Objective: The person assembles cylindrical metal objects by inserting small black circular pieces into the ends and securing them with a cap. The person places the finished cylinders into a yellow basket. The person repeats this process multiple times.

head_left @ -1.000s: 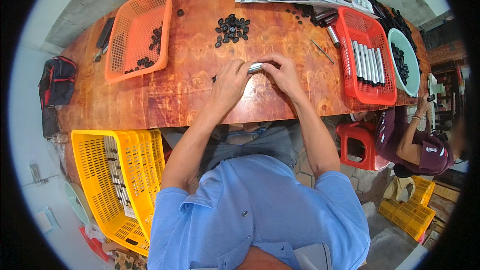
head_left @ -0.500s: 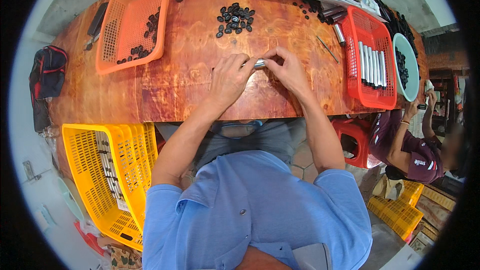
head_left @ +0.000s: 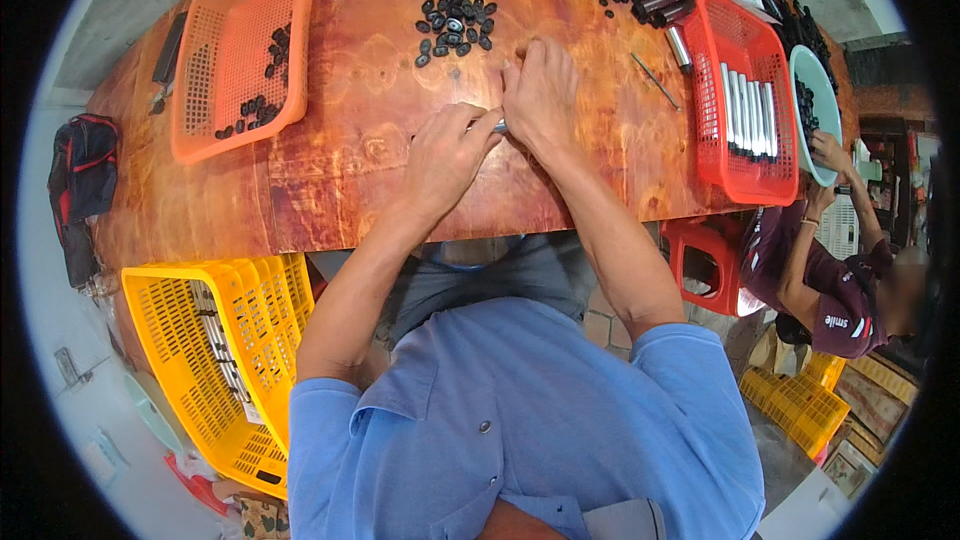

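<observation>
My left hand [head_left: 446,150] is closed around a short silver metal tube [head_left: 501,126] above the wooden table. Only the tube's shiny end shows beyond the fingers; the rest is hidden. Just past that end, my right hand [head_left: 541,92] lies low over the table, palm down. Its fingers stretch forward and its thumb points toward the pile of small black oval caps [head_left: 455,26]. I see nothing held in the right hand, though its palm is hidden.
An orange basket [head_left: 187,90] with black caps stands left; a red basket [head_left: 712,90] of silver tubes stands right, near a thin rod [head_left: 655,80]. A co-worker's hand [head_left: 830,153] reaches into a teal bowl [head_left: 822,70]. Yellow crates [head_left: 215,370] stand below the table's left edge.
My right hand has left the tube's end and moved forward, its fingers stretching out. My left hand still grips the tube. The co-worker's hand has moved to the bowl.
</observation>
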A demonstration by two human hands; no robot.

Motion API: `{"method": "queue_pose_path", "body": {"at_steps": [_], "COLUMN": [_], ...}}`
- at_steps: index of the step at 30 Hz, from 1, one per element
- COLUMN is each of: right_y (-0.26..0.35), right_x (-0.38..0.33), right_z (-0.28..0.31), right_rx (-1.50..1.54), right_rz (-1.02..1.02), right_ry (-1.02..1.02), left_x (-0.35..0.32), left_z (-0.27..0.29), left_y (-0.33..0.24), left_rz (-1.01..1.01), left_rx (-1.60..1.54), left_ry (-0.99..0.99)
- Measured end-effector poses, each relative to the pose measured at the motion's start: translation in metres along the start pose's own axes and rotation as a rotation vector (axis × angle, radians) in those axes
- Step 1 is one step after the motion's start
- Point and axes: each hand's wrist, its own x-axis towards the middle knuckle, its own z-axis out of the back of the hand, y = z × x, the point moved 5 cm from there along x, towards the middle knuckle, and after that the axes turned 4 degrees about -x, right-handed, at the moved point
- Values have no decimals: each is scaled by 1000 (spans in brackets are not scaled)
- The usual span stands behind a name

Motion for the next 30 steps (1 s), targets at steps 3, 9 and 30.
{"method": "queue_pose_path", "body": {"at_steps": [3,9,30], "right_y": [-2,-6,-3], "right_x": [2,-2,4], "right_z": [-2,-8,-3], "right_rx": [-1,-26,-7], "right_rz": [-31,36,22], "right_ry": [66,11,-13], "left_x": [3,4,10], "left_z": [-1,-3,-6], "left_y": [-2,-1,-4], "left_rz": [6,-14,-38], "left_rx": [17,31,71], "left_ry": [36,6,30]}}
